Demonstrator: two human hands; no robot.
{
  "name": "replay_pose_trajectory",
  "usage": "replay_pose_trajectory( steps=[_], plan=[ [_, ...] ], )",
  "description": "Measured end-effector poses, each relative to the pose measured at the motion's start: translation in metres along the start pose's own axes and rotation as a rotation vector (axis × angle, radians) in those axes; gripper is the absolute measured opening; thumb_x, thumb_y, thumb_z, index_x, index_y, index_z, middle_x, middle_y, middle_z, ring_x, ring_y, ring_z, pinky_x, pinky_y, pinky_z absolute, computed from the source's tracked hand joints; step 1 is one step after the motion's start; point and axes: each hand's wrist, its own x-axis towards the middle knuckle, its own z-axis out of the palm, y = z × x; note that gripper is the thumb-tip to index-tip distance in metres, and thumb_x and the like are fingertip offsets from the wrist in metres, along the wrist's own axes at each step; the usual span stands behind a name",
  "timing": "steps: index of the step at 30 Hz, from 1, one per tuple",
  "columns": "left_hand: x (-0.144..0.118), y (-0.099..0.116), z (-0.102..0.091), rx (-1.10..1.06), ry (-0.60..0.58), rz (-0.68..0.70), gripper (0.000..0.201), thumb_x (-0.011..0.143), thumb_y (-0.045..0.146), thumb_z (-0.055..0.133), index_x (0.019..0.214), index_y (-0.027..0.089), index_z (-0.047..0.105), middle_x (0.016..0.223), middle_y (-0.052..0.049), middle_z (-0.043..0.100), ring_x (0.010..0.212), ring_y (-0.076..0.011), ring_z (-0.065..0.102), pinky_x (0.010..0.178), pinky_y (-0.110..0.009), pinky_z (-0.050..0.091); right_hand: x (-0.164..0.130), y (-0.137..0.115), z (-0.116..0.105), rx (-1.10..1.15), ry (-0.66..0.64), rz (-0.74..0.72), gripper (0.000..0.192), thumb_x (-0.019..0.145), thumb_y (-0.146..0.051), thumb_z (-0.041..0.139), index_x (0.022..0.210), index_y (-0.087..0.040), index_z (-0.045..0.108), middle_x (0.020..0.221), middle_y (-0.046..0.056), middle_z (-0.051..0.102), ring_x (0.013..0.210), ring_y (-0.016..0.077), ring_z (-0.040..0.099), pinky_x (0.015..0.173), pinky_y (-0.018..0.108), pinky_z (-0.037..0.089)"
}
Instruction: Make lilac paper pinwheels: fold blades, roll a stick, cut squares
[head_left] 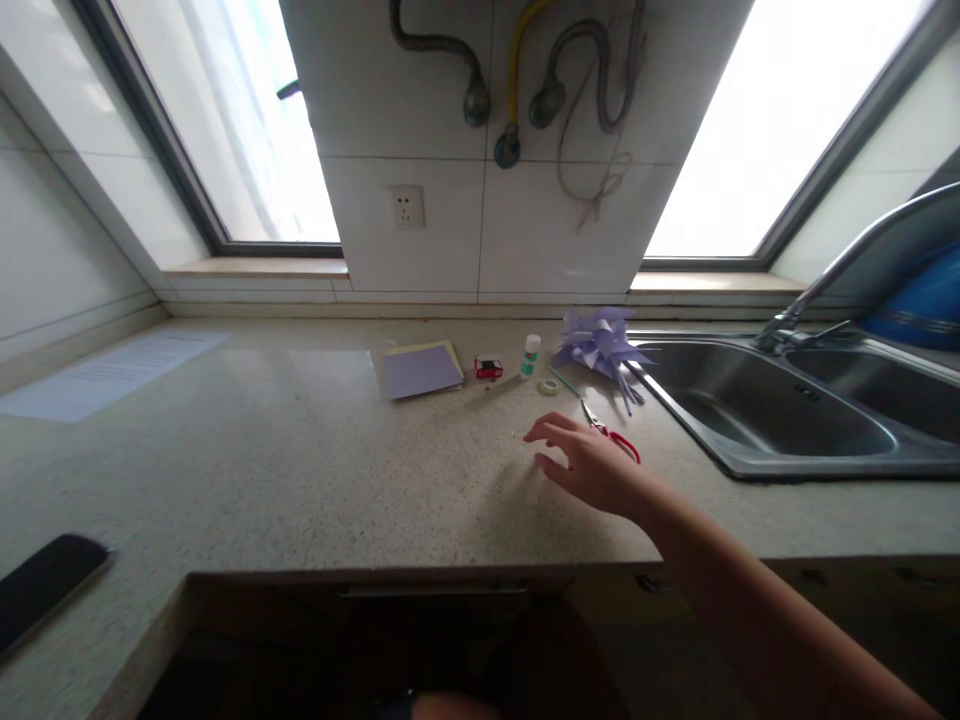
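My right hand [581, 460] reaches over the countertop from the right, fingers apart and holding nothing. Just behind it lies a pair of scissors [619, 442] with red handles, its blades pointing away from me. Beyond the fingers are a small roll of tape [549, 386], an upright glue stick [530, 357] with a white cap, and a small red box [488, 367]. Purple paper pinwheels [600, 342] rest by the sink's edge. Sheets of purple and yellow paper [422, 371] are stacked farther left. Only a dim sliver of my left hand [454, 706] shows at the bottom edge; its fingers are hidden.
A double steel sink [780, 462] with a faucet [847, 255] is set into the counter at right. A printed sheet [112, 372] lies at far left, and a dark phone-like object [52, 580] near the front left. Hoses and a wall socket [407, 207] are on the tiled wall.
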Motion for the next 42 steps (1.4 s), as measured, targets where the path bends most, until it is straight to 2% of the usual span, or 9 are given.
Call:
replay_pose_trajectory(
  steps=[4, 8, 11, 14, 18, 22, 30, 36, 42],
  plan=[
    [0.017, 0.048, -0.049, 0.022, -0.063, 0.159, 0.027, 0.096, 0.039, 0.062, 0.118, 0.023, 0.065, 0.123, -0.008, 0.065, 0.106, -0.0241, 0.064, 0.087, -0.041, 0.056, 0.044, 0.002, 0.018, -0.027, -0.099, -0.104, 0.02, 0.094, -0.029, 0.064, 0.112, -0.023, 0.068, 0.114, 0.006, 0.068, 0.099, 0.0213, 0.066, 0.09, 0.04, 0.054],
    [0.038, 0.119, -0.139, 0.134, -0.093, 0.399, 0.041, 0.093, 0.058, 0.056, 0.082, 0.023, 0.075, 0.082, 0.0, 0.074, 0.081, -0.019, 0.069, 0.085, -0.032, 0.049, 0.083, 0.019, 0.039, -0.046, -0.035, -0.097, 0.029, 0.098, -0.034, 0.061, 0.122, -0.019, 0.062, 0.127, 0.01, 0.062, 0.106, 0.0232, 0.064, 0.091, 0.045, 0.055],
    [0.068, 0.14, -0.203, 0.235, 0.16, 0.467, 0.053, 0.101, 0.052, 0.043, 0.073, 0.017, 0.072, 0.065, 0.002, 0.066, 0.063, -0.0122, 0.062, 0.072, -0.026, 0.047, 0.1, 0.034, 0.055, -0.032, 0.078, -0.024, 0.031, 0.098, -0.034, 0.061, 0.125, -0.019, 0.061, 0.128, 0.01, 0.062, 0.107, 0.0237, 0.064, 0.09, 0.045, 0.055],
    [0.104, 0.112, -0.239, 0.27, 0.412, 0.42, 0.043, 0.102, 0.043, 0.045, 0.082, 0.014, 0.07, 0.067, 0.002, 0.064, 0.063, -0.0125, 0.061, 0.07, -0.028, 0.049, 0.106, 0.047, 0.066, 0.001, 0.162, 0.042, 0.031, 0.098, -0.034, 0.061, 0.125, -0.019, 0.06, 0.128, 0.01, 0.062, 0.106, 0.0234, 0.064, 0.089, 0.045, 0.056],
    [0.137, 0.049, -0.257, 0.3, 0.726, 0.381, 0.026, 0.098, 0.037, 0.058, 0.11, 0.015, 0.064, 0.104, -0.007, 0.068, 0.087, -0.0186, 0.067, 0.08, -0.039, 0.057, 0.104, 0.06, 0.07, 0.063, 0.209, 0.077, 0.032, 0.098, -0.034, 0.061, 0.125, -0.018, 0.06, 0.126, 0.01, 0.062, 0.104, 0.0232, 0.065, 0.088, 0.044, 0.056],
    [0.148, 0.015, -0.27, 0.348, 0.838, 0.422, 0.029, 0.098, 0.035, 0.059, 0.122, 0.018, 0.062, 0.123, -0.01, 0.064, 0.105, -0.0233, 0.064, 0.092, -0.046, 0.054, 0.104, 0.067, 0.068, 0.119, 0.229, 0.103, 0.031, 0.098, -0.034, 0.061, 0.125, -0.018, 0.06, 0.126, 0.01, 0.063, 0.103, 0.0228, 0.065, 0.087, 0.043, 0.057],
    [0.17, -0.014, -0.287, 0.344, 0.762, 0.402, 0.036, 0.095, 0.034, 0.064, 0.127, 0.017, 0.06, 0.133, -0.011, 0.059, 0.116, -0.0278, 0.06, 0.097, -0.051, 0.052, 0.104, 0.068, 0.061, 0.211, 0.161, 0.152, 0.031, 0.098, -0.034, 0.061, 0.124, -0.018, 0.061, 0.125, 0.009, 0.063, 0.103, 0.0227, 0.065, 0.087, 0.044, 0.057],
    [0.16, -0.021, -0.299, 0.15, 0.817, 0.145, 0.029, 0.097, 0.035, 0.061, 0.118, 0.015, 0.062, 0.111, -0.008, 0.066, 0.09, -0.0196, 0.067, 0.077, -0.038, 0.059, 0.101, 0.068, 0.056, 0.304, 0.119, 0.242, 0.031, 0.098, -0.034, 0.061, 0.124, -0.018, 0.061, 0.125, 0.009, 0.063, 0.103, 0.0228, 0.065, 0.087, 0.044, 0.057],
    [0.149, -0.019, -0.3, 0.032, 0.774, -0.056, 0.028, 0.097, 0.037, 0.061, 0.114, 0.014, 0.063, 0.105, -0.007, 0.067, 0.084, -0.0176, 0.067, 0.072, -0.035, 0.059, 0.1, 0.069, 0.052, 0.378, 0.127, 0.37, 0.033, 0.097, -0.035, 0.062, 0.125, -0.017, 0.06, 0.124, 0.009, 0.063, 0.102, 0.0229, 0.066, 0.086, 0.043, 0.057]
  ],
)
